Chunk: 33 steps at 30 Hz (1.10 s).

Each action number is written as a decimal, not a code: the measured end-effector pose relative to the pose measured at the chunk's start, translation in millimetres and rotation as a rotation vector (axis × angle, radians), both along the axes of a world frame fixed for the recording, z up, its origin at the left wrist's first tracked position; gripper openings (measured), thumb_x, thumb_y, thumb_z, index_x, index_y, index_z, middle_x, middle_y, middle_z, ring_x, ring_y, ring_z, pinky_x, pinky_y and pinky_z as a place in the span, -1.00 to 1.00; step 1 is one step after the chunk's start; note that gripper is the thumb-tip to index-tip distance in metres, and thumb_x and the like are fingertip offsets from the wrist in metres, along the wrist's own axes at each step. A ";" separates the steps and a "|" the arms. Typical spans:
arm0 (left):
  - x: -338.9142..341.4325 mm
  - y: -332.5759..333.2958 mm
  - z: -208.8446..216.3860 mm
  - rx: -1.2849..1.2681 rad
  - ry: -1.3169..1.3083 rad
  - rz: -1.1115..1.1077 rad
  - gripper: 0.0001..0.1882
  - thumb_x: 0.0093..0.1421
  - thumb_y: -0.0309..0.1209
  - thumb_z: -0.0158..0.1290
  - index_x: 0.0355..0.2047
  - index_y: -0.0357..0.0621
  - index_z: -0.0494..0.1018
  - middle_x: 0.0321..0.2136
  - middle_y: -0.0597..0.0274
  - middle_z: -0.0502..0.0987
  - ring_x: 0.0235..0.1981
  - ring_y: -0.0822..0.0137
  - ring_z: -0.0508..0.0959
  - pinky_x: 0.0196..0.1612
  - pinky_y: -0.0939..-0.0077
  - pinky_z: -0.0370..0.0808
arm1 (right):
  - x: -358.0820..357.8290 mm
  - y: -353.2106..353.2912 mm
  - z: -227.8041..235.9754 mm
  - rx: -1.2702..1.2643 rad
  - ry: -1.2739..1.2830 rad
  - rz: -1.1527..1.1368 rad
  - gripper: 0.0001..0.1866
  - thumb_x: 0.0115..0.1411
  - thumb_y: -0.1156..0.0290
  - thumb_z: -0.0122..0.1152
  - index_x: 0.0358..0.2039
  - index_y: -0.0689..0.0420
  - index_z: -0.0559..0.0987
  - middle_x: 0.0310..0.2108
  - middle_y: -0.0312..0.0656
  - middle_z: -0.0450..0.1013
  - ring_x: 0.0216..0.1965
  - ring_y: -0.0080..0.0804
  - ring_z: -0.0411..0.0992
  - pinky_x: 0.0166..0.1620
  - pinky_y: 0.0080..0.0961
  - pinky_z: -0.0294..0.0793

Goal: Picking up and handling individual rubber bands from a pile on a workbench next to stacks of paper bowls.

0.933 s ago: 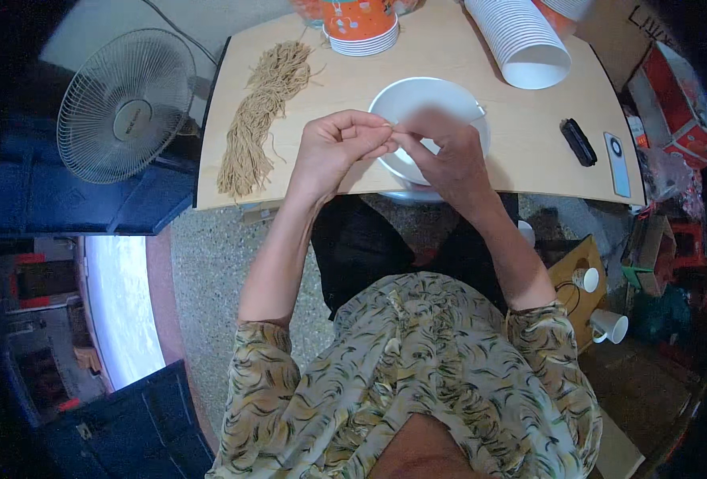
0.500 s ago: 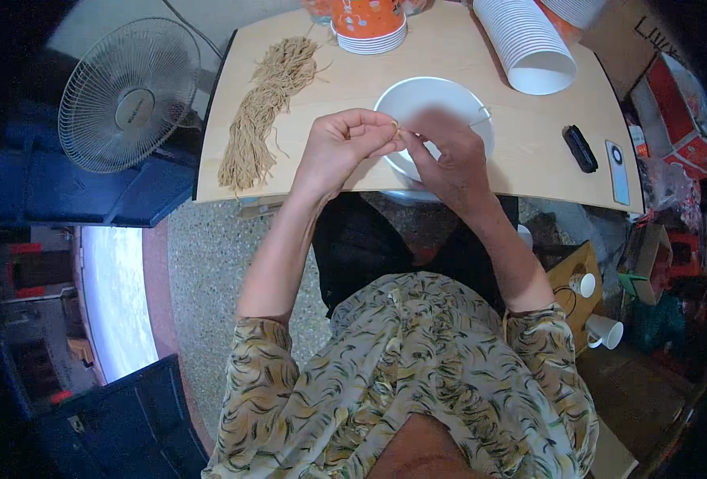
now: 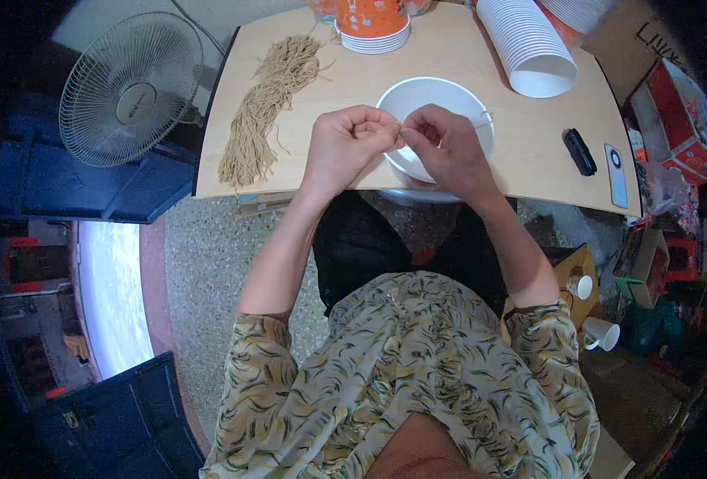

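My left hand (image 3: pixel 352 145) is closed in a pinch at the near left rim of a white paper bucket (image 3: pixel 405 94). My right hand (image 3: pixel 455 153) is closed too, its thumb and fingertips meeting the left fingertips over the bucket. Between the fingertips is a short bit of thin tan cord (image 3: pixel 402 134); most of it is hidden by the fingers. A pale cord end (image 3: pixel 487 117) sticks out at the bucket's right rim. To the left lies a long bundle of tan cords (image 3: pixel 258 112), spread along the table.
Stacked white buckets (image 3: pixel 533 60) lie on their side at the back right. An orange printed bucket stack (image 3: pixel 372 24) stands at the back. A black case (image 3: pixel 579 152) and a phone-like slab (image 3: pixel 615 176) lie near the table's right edge. A fan (image 3: pixel 134 104) stands left.
My right hand's fingers have drawn in and turned from a blurred, spread pose to a pinch beside the left fingertips. My left hand has barely moved.
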State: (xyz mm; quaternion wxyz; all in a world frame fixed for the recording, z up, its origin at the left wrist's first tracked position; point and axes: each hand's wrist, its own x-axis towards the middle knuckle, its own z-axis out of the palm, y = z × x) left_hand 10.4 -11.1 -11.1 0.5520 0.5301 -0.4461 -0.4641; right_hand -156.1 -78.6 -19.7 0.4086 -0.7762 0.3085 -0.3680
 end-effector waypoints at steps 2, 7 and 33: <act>1.8 1.8 1.4 0.016 0.003 -0.005 -0.87 0.18 -0.57 0.15 -0.26 -0.39 0.55 -0.40 0.11 0.63 -0.36 0.40 0.65 -0.22 0.61 0.59 | -0.4 -6.4 1.6 0.078 0.010 0.046 -0.87 0.09 0.46 0.26 -0.43 0.28 0.58 -0.56 -0.16 0.51 -0.53 -0.49 0.45 -0.42 -0.53 0.42; -0.2 2.0 6.7 0.034 0.036 -0.001 -0.85 0.12 -0.62 0.17 -0.28 -0.44 0.53 -0.41 0.10 0.63 -0.36 0.43 0.65 -0.26 0.66 0.59 | -2.1 -13.4 9.0 0.433 -0.068 0.109 -0.86 0.08 0.45 0.29 -0.46 0.29 0.62 -0.62 -0.29 0.49 -0.58 -0.62 0.37 -0.47 -0.62 0.35; 5.9 -0.8 5.6 0.078 0.009 -0.074 -0.83 0.22 -0.54 0.13 -0.22 -0.42 0.54 -0.37 0.05 0.63 -0.32 0.37 0.65 -0.18 0.58 0.60 | -18.8 -19.4 12.0 0.520 -0.114 0.104 -0.79 0.24 0.36 0.20 -0.26 0.26 0.63 -0.55 -0.34 0.46 -0.57 -0.67 0.30 -0.48 -0.71 0.29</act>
